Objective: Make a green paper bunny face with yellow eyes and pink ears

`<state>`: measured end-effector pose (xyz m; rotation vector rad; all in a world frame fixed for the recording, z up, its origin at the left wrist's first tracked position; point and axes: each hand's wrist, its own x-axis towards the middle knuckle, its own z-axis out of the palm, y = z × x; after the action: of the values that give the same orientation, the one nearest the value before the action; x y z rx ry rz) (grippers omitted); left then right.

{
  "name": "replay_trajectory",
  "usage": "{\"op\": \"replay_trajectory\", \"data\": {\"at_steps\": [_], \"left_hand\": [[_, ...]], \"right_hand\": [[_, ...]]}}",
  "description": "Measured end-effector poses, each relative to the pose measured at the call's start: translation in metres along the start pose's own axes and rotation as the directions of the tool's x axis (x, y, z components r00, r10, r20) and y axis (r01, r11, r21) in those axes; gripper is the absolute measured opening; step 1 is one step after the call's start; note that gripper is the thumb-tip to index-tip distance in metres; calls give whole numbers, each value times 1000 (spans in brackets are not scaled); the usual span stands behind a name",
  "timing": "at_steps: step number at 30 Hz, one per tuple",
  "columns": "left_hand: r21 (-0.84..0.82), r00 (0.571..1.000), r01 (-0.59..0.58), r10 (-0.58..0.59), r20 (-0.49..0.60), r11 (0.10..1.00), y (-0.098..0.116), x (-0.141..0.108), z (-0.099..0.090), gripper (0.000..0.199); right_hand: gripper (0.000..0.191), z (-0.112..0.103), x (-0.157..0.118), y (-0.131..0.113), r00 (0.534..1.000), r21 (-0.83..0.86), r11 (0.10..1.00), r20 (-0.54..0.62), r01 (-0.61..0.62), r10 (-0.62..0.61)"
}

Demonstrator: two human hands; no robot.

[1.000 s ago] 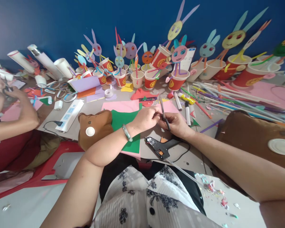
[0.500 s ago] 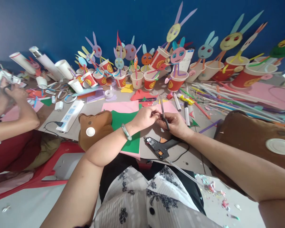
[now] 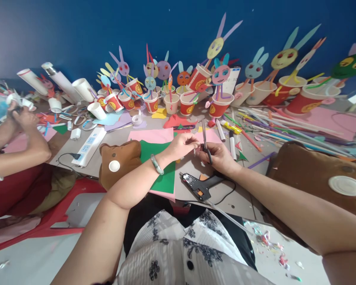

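Note:
My right hand (image 3: 218, 157) is closed around the handles of a pair of scissors (image 3: 205, 136), whose blades point up and away from me. Close beside it, my left hand (image 3: 182, 146) pinches something small and pale near the scissors; its kind is too small to make out. A black hot glue gun (image 3: 197, 186) lies on the table just below both hands. Under my left forearm are a green sheet (image 3: 154, 152) and a pink sheet (image 3: 151, 135) of paper.
Paper cups with rabbit-faced figures, among them a red cup (image 3: 220, 106), line the back. Brown plush cushions (image 3: 121, 158) lie at both sides. A power strip (image 3: 90, 146), markers (image 3: 220, 130) and pipe cleaners (image 3: 284, 122) surround the work area. At left, another person's hands (image 3: 25, 118) work.
My fingertips have drawn slightly apart, and a small pale bit now shows between them by the scissors. The view has tilted up a little.

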<state>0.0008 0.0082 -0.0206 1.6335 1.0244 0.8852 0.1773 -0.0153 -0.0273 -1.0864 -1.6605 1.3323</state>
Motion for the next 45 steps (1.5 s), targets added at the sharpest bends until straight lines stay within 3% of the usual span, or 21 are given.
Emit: {"op": "replay_trajectory", "data": {"at_steps": [12, 16, 20, 25, 30, 35, 42, 45], "left_hand": [[-219, 996, 84, -78, 35, 972, 6, -1, 1, 31], [-163, 995, 96, -93, 27, 982, 12, -3, -1, 17], [-111, 989, 148, -149, 2, 983, 15, -4, -2, 24], [-162, 984, 179, -179, 14, 970, 13, -2, -2, 30], [-169, 986, 162, -151, 71, 972, 15, -3, -4, 18], [-141, 986, 160, -151, 73, 977, 16, -4, -8, 22], [-147, 988, 109, -124, -93, 983, 4, 7, -34, 26], [19, 961, 175, -166, -222, 984, -2, 12, -46, 26]], "right_hand": [[40, -1, 1, 1, 998, 57, 997, -35, -49, 51], [39, 0, 0, -1, 998, 56, 997, -40, -52, 54], [39, -1, -1, -3, 998, 41, 998, -42, -52, 53], [40, -2, -1, -4, 998, 35, 998, -36, -54, 55], [43, -2, -1, -4, 998, 27, 998, -34, -50, 51], [41, -3, -1, 0, 998, -10, 999, -39, -42, 42], [28, -4, 1, 2, 998, -15, 1000, -60, 5, -6], [24, -5, 1, 1, 997, -39, 999, -75, 3, -6]]}}
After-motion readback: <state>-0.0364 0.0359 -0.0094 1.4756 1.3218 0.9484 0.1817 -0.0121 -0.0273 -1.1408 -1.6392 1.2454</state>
